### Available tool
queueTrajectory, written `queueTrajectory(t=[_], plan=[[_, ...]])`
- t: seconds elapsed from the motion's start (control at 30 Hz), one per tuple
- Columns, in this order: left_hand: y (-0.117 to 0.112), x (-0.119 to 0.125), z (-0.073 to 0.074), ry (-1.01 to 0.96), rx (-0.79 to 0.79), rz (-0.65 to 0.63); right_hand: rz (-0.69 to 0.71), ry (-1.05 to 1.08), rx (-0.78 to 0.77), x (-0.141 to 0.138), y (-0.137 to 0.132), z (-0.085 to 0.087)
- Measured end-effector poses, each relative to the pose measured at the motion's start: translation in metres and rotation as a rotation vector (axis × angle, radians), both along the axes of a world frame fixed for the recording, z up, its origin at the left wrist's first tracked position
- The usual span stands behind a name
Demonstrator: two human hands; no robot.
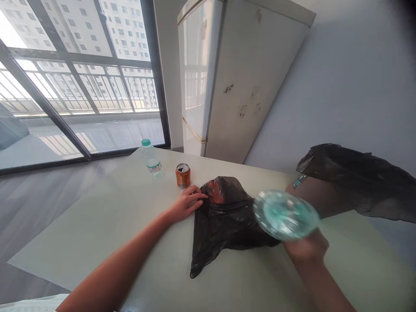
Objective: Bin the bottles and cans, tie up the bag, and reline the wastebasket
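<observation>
A black plastic bag (227, 221) lies on the table in front of me, with something orange-red (216, 193) showing at its upper part. My left hand (188, 203) pinches the left edge of this bag between thumb and fingers. In my right hand (308, 249) is a clear plastic bottle (286, 214), blurred by motion and with its round base turned towards me. It hangs over the right side of the bag. Just beyond my left hand an orange drink can (183, 175) stands upright. To its left a clear bottle with a green cap (151, 160) also stands upright.
On the right a brown box (308, 195) sits on the white table (156, 260), with another black plastic bag (360, 177) draped over it. Behind the table are a white fridge (247, 82) and a wall. Large sliding windows (81, 86) fill the left background.
</observation>
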State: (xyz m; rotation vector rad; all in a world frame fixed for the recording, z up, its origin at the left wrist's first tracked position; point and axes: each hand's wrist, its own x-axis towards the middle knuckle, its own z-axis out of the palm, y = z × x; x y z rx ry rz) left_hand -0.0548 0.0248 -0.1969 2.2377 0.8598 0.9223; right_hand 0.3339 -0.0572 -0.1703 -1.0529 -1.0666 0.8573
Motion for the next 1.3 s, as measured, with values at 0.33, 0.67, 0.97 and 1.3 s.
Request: queueTrajectory(t=[0.33,0.67,0.97,1.3], plan=[[-0.003,-0.007,0.0,-0.453,-0.806,-0.583,0.583,-0.141,0.119,-0.045,-0.016,0.002],[-0.014,-0.004,0.022,-0.005,-0.941,-0.903,0.622,-0.429,0.242,-0.072,-0.032,-0.004],[-0.002,-0.049,0.028,-0.291,-0.758,-0.625,1.102,-0.891,-0.3,-0.03,-0.011,0.031],[0.001,-0.217,0.031,-0.355,-0.505,0.135,0.219,-1.197,-0.217,-0.02,0.009,-0.006]])
